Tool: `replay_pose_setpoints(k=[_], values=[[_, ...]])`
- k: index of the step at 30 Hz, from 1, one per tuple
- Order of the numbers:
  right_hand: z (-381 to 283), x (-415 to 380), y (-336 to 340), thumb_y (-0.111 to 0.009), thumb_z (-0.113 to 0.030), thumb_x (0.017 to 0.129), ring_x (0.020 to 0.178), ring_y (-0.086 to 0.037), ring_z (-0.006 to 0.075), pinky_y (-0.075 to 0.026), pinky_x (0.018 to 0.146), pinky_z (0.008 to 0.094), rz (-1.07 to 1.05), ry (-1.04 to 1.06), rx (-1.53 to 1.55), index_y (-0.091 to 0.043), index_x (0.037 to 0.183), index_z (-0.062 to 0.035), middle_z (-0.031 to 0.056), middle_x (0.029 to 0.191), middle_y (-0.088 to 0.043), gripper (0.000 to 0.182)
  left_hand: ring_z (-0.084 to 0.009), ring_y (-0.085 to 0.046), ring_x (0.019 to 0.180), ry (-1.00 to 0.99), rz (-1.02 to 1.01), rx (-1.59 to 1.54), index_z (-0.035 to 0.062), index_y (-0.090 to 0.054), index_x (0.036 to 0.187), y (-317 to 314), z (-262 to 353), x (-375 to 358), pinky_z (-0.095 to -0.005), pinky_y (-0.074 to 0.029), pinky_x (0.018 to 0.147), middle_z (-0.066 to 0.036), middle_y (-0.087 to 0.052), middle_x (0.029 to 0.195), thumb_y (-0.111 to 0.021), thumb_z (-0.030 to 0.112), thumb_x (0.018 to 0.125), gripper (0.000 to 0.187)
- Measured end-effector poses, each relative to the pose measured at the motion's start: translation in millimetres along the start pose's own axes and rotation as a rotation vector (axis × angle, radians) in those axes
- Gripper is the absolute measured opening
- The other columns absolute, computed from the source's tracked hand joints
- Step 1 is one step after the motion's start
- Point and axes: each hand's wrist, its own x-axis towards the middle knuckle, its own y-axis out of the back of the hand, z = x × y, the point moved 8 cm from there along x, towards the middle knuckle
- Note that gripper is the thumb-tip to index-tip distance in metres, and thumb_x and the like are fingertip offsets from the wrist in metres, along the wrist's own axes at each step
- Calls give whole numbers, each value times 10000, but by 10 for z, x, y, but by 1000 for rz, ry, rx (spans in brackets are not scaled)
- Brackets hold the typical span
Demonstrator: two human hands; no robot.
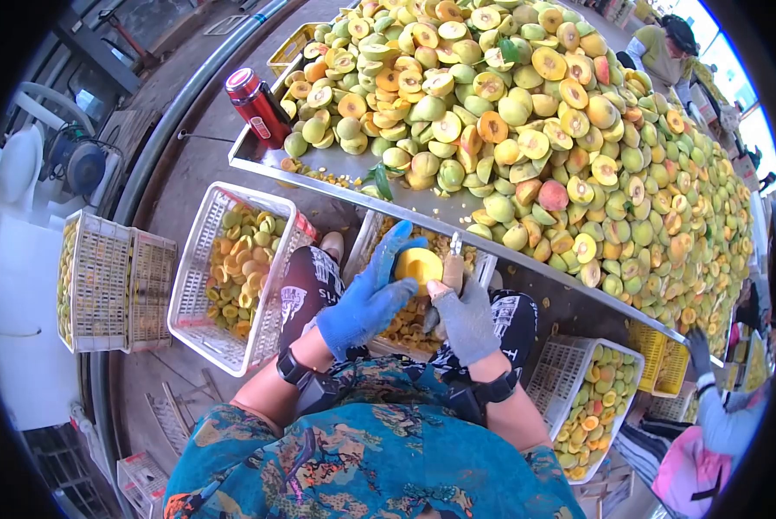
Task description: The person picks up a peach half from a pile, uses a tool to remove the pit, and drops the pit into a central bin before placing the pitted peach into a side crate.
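Observation:
My left hand (366,298), in a blue glove, holds a yellow peach half (419,266) with its cut side up, above my lap. Just to the right, my right hand (468,320), in a grey glove, grips a tool with a wooden handle (453,266) and a short metal end pointing away from me. The thumb of my right hand is near the fruit's edge; whether it touches is unclear. Below both hands stands a crate of pits and scraps (409,327), partly hidden by them. Beyond them, halved peaches (509,112) are heaped on a metal table (336,195).
A white crate (180,298) of peach halves stands left, another (627,389) right. Stacked crates (98,285) are farther left. A red thermos (258,108) stands on the table's left corner. A person in grey sleeves (725,419) is at the right; another (660,54) stands behind the heap.

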Motion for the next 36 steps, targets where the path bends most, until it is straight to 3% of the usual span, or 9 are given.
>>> replay_pose_setpoints(k=[4, 7, 13, 20, 23, 25, 31, 35, 36], values=[[-15, 84, 0, -644, -187, 902, 590, -580, 104, -460, 527, 264, -172, 42, -268, -558, 1147, 17, 56, 772, -612, 330, -130, -556, 975, 474, -54, 9, 67, -387, 1369, 95, -14, -47, -244, -499, 732, -66, -556, 1123, -518, 134, 927, 465], [48, 132, 95, -617, -217, 917, 683, -646, 195, -496, 580, 321, -22, 202, -302, -545, 1176, 14, 115, 826, -636, 354, -123, -546, 866, 474, 1, -104, 70, -453, 1258, 150, -158, -75, -215, -469, 589, -49, -534, 1060, -537, 183, 909, 376], [-269, -168, -154, -619, -261, 904, 814, -651, 385, -531, 670, 428, 107, 635, -856, -542, 1225, -66, 181, 1002, -627, 384, -119, -517, 884, 251, 149, 225, 58, -458, 1228, 373, -192, -74, -251, -476, 679, -52, -502, 1066, -535, 148, 876, 371], [-322, -145, -236, -665, -258, 858, 749, -654, 368, -533, 630, 441, 146, 652, -981, -562, 1194, -124, 143, 964, -624, 377, -135, -491, 918, 58, 175, 475, 31, -477, 1174, 340, 23, -104, -275, -447, 796, -71, -481, 1022, -530, 44, 864, 315], [-285, -74, -258, -660, -255, 859, 742, -654, 365, -533, 617, 437, 188, 626, -1012, -567, 1168, -130, 143, 966, -626, 346, -175, -521, 905, -95, 237, 640, 20, -486, 1143, 359, 104, -112, -309, -459, 815, -95, -489, 1011, -531, 24, 857, 289], [-175, -30, -309, -640, -268, 871, 754, -654, 369, -533, 631, 447, 188, 591, -1042, -568, 1156, -126, 150, 969, -630, 327, -373, -569, 926, -24, 279, 695, -6, -480, 1117, 412, 124, -103, -419, -478, 820, -202, -487, 1061, -544, 31, 841, 286], [491, 600, 132, -555, -341, 910, 864, -640, 413, -508, 764, 512, 57, 237, -1153, -566, 1120, -90, 201, 1011, -643, 329, -303, -588, 937, -312, 436, 983, 21, -522, 1123, 799, 806, -377, -385, -477, 834, -154, -553, 997, -545, -8, 856, 269], [683, 536, 122, -550, -378, 906, 955, -610, 430, -490, 823, 498, -121, 33, -1085, -554, 1106, -52, 257, 1033, -629, 383, -390, -520, 1148, 471, 533, 1903, 23, -514, 1278, 1953, 811, -391, -444, -433, 976, -253, -499, 1280, -618, 260, 881, 474], [709, 521, 92, -548, -382, 907, 960, -607, 432, -488, 823, 498, -134, 84, -1066, -552, 1104, -50, 256, 1032, -630, 386, -392, -513, 1163, 383, 546, 1913, 36, -519, 1295, 2002, 898, -292, -442, -425, 991, -252, -486, 1307, -633, 291, 872, 506]])
